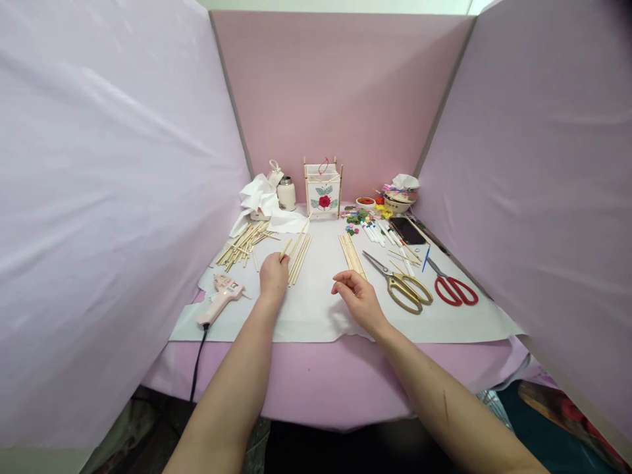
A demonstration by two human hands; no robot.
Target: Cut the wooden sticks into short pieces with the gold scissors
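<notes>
Your left hand (274,276) pinches a short wooden stick (285,249), with a row of sticks (299,262) just beside it and a glue gun (220,299) off to its left. Your right hand (358,299) hangs open, fingers loosely curled, near a stick bundle (351,254) and gold scissors (402,289). A stick-framed lantern (323,187) stands upright beyond them, at the far edge of the white sheet (316,322).

From here, the left hand (274,278) hides most of the wooden stick (285,249) it pinches. At one o'clock, the bowl's (397,205) contents are too small to tell; at five o'clock, the panel and frame edge cut off a red-patterned object (563,411).
</notes>
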